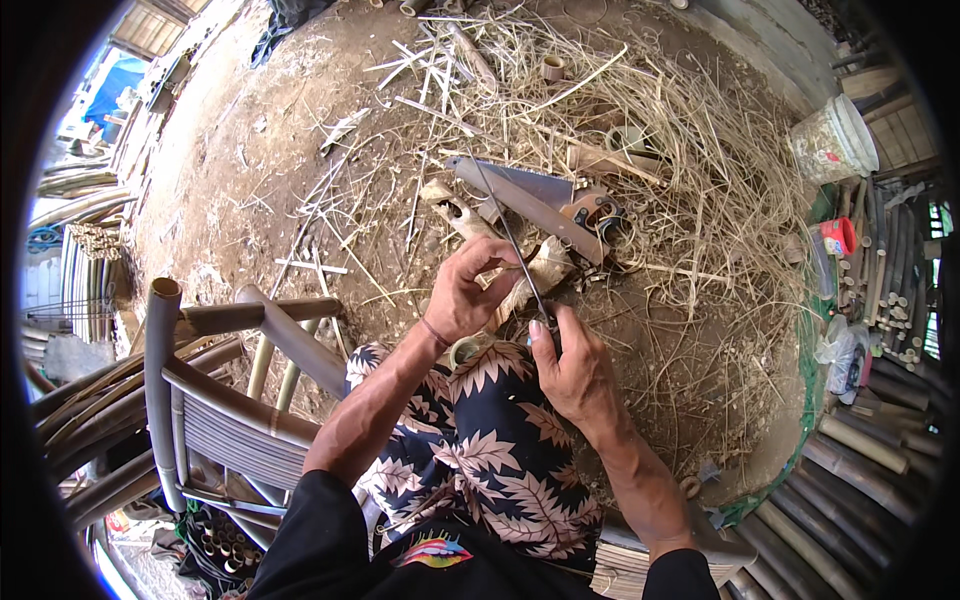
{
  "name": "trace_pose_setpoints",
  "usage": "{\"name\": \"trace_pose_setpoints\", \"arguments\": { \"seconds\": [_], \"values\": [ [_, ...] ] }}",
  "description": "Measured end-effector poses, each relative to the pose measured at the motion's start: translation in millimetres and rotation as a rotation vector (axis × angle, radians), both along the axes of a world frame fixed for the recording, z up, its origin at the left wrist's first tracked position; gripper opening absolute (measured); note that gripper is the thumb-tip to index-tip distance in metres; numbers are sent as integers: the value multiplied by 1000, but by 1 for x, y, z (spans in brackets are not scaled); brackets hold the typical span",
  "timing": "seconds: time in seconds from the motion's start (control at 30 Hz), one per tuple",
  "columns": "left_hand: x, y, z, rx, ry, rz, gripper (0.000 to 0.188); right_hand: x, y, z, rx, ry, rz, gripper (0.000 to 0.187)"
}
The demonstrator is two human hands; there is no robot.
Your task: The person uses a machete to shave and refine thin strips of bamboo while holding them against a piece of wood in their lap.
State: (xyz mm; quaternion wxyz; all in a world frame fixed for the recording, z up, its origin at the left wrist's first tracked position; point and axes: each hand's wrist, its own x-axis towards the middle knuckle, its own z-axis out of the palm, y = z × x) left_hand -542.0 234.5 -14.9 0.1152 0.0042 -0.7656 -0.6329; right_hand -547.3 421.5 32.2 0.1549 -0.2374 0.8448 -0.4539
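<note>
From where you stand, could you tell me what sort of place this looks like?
Probably an open-air bamboo craft workshop on a dirt floor: bamboo shavings cover the ground, a handsaw lies among them, and cut bamboo poles are stacked at the right.

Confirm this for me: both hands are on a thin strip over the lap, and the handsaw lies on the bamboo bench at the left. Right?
Not quite. The head view shows the handsaw lying on the ground among the straw litter, ahead of the hands, not on the bamboo bench. The left hand and right hand do hold the thin strip.

Sunlit dirt floor (250, 170) strewn with straw (690, 200), bamboo chair (220, 400) at left.
</note>
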Motion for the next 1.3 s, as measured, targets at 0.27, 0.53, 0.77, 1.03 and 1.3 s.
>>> {"name": "trace_pose_setpoints", "arguments": {
  "seconds": [0.27, 0.53, 0.77, 1.03, 1.3],
  "values": [
    [-45, -29, 92, -689, 105, 218, 20, -18, 0, -1, 96, -89, -36, 26],
    [-151, -54, -47, -1172, -249, -210, 55, -37, -25, -43, 338, -307, 97, 36],
    [-126, -7, 71, -902, -545, -365, 48, -71, -13, -96, 218, 33, -5, 29],
    [-113, -4, 3, -965, 137, 85, 12, -80, -22, -80, 481, 287, 164, 29],
    [-91, -45, 0, -1057, 70, 100, 12, 10, 30, -268, 411, -256, -59, 41]
  ]
}}
